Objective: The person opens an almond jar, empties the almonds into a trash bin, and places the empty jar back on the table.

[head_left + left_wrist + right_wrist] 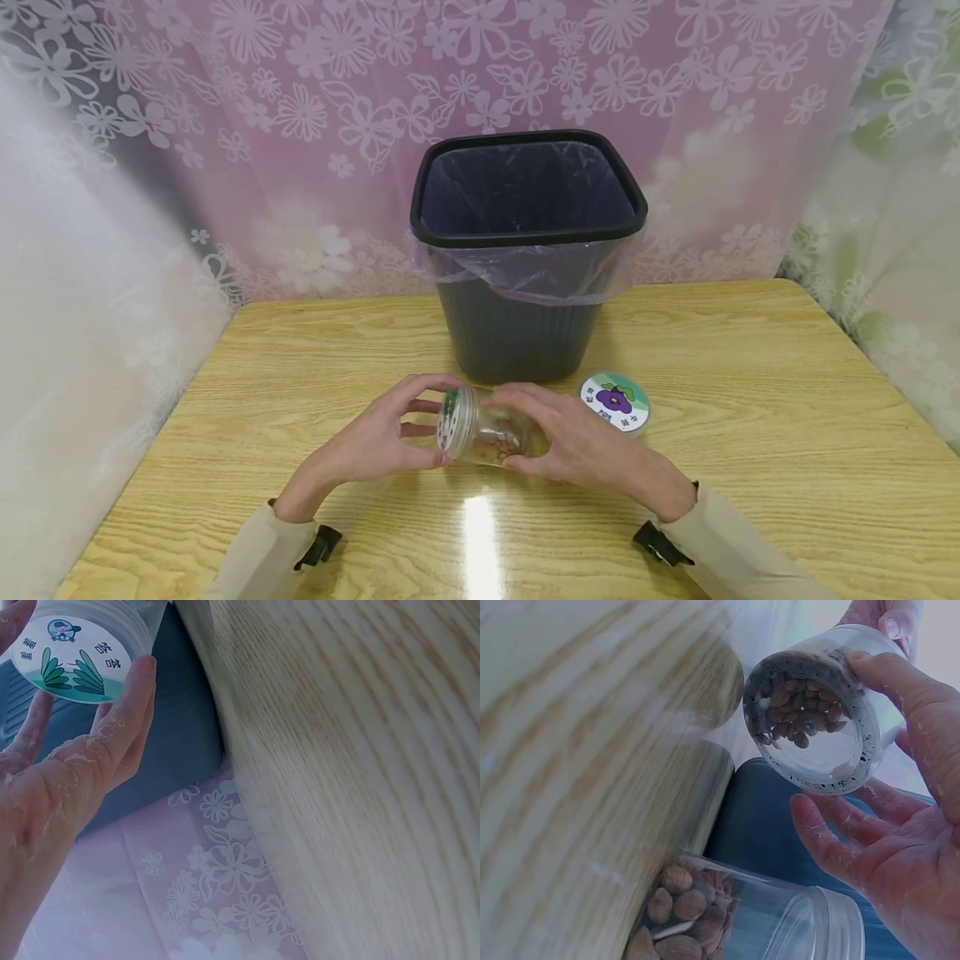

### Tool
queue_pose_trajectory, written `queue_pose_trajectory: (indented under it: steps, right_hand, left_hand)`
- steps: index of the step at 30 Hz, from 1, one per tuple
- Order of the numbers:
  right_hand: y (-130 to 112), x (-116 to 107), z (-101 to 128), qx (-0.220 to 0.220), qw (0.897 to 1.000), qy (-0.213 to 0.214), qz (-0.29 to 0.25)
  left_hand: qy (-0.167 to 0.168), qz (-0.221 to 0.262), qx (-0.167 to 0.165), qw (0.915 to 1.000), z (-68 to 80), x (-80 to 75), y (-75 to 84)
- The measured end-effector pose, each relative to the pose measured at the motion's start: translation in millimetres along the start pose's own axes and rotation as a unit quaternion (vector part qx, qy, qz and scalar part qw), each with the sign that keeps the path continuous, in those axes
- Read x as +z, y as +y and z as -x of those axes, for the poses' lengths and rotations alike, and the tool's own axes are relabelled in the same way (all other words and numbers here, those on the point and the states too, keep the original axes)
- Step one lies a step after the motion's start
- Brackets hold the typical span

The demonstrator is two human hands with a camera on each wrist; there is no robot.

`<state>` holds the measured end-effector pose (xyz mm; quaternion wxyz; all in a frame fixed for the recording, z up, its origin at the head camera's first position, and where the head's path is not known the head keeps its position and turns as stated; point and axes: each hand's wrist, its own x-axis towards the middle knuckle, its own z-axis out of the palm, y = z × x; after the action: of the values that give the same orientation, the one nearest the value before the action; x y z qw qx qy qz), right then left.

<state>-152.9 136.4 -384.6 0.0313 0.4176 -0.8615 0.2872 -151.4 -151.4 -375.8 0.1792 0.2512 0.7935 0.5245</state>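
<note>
A clear plastic jar (pixel 487 435) with brown nuts inside is held on its side just above the wooden table (pixel 750 400). My left hand (pixel 408 429) grips its lid (pixel 451 417), which bears a green-and-white label (pixel 71 656). My right hand (pixel 558 433) wraps round the jar's body. The right wrist view shows the jar's base (pixel 810 712) with the nuts against it and my right fingers (pixel 840 832) curled beside it. In the left wrist view my left fingers (pixel 124 712) curl round the lid's rim.
A black bin (pixel 525 250) lined with a clear bag stands on the table just behind my hands. A second jar (pixel 615 402) with a purple-grape lid stands to the right of my right hand, holding almonds (pixel 679 907). Floral curtains hang behind and on both sides.
</note>
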Motion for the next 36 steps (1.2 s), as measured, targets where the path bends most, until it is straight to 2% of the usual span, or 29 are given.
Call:
queue_pose_trajectory:
  steps: [7, 36]
  right_hand:
    - [0.7, 1.2, 0.2, -0.015, 1.0, 0.007, 0.008]
    - [-2.2, -0.9, 2.4, 0.0, 1.0, -0.011, 0.004]
  left_hand:
    - [0.0, 0.006, -0.013, 0.9999, 0.5, -0.2, 0.0]
    - [0.013, -0.038, -0.05, 0.998, 3.3, 2.8, 2.0]
